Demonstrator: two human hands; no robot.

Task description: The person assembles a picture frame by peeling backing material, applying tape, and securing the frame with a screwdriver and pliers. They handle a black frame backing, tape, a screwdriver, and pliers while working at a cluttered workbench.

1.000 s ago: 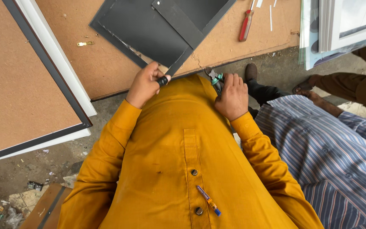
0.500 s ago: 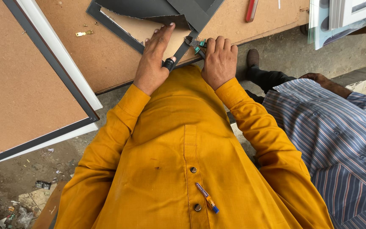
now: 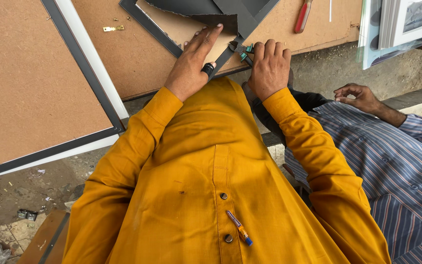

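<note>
My left hand [image 3: 191,63] lies flat, fingers stretched out, on the brown backing [image 3: 186,27] inside a dark picture frame [image 3: 152,30] on the workbench. Its fingertips touch the edge of a dark grey sheet [image 3: 211,9] that covers the frame's far part. A small black piece sits by the thumb on the frame's near rail. My right hand [image 3: 269,66] is closed around green-handled pliers [image 3: 242,50], whose jaws meet the frame's near corner. My yellow sleeves fill the foreground.
A large board-backed frame [image 3: 30,83] leans at the left. On the bench lie a red-handled screwdriver [image 3: 303,17] and a brass hinge [image 3: 109,28]. Stacked glazed frames [image 3: 401,24] stand top right. A person in a striped shirt [image 3: 391,161] sits at my right, one hand [image 3: 357,95] raised.
Both hands have moved forward onto the frame. My left hand has flattened out on the backing, and the grey sheet now uncovers more brown board. The pliers have reached the corner.
</note>
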